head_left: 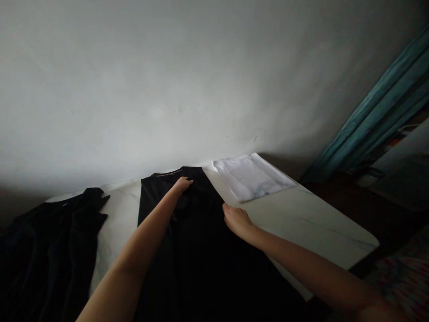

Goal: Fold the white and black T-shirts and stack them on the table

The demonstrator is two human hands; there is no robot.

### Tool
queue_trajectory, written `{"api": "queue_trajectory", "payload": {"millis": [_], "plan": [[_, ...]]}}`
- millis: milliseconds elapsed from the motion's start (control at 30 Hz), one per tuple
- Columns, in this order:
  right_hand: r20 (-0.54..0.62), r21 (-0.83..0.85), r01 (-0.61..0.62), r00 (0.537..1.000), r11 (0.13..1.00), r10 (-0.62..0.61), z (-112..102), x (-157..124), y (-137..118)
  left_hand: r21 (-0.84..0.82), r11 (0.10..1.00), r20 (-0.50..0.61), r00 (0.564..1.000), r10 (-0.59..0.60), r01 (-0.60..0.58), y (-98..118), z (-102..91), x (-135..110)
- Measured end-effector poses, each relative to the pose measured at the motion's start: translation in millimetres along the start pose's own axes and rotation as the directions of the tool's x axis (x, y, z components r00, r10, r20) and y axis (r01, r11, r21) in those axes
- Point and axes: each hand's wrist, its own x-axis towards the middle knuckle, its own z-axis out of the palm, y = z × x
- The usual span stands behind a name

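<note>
Both hands on one black garment, spread flat on white table. Left hand up by top band, fingers curled, grip unclear; right hand at garment's edge, fingers together on cloth, no clear hold. Second black garment to left; one folded white cloth beyond; teal curtain right.

the left hand was resting near the collar of a black garment, and the right hand touched its edge. this garment lay on a white marble-pattern table, with a folded white cloth just beside it and another black garment at left.
</note>
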Motion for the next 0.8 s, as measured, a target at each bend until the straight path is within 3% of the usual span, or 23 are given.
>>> {"api": "queue_trajectory", "payload": {"millis": [133,200,267,333,433,533,667,800], "plan": [[0.038,0.375,0.087,0.993,0.923,-0.109,-5,6,-6,0.151,0.988,-0.063,0.997,-0.035,0.044,12,-17.9,-4],[0.147,0.579,0.053,0.975,0.813,-0.168,-5,12,-12,0.205,0.977,-0.079,0.996,-0.038,0.053,15,-30.7,-5],[0.258,0.670,-0.009,0.940,0.742,-0.221,-5,25,-18,0.249,0.967,-0.091,0.995,-0.031,0.053,14,-41.8,-7],[0.232,0.653,0.015,0.948,0.757,-0.218,-6,49,-20,0.281,0.959,-0.106,0.994,-0.007,0.036,8,-48.5,-9],[-0.061,0.483,0.164,0.986,0.860,-0.154,-13,105,-21,0.308,0.951,-0.131,0.990,0.058,-0.015,-5,-49.5,-11],[-0.248,0.295,0.256,0.951,0.921,-0.185,-21,168,-26,0.313,0.947,-0.155,0.979,0.131,-0.077,-18,-45.5,-12],[-0.220,0.194,0.403,0.906,0.895,-0.360,-29,230,-39,0.303,0.944,-0.186,0.964,0.191,-0.128,-33,-44.4,-13],[-0.120,0.193,0.431,0.902,0.881,-0.415,-34,259,-42,0.280,0.949,-0.198,0.958,0.206,-0.146,-47,-48.8,-13]]}}
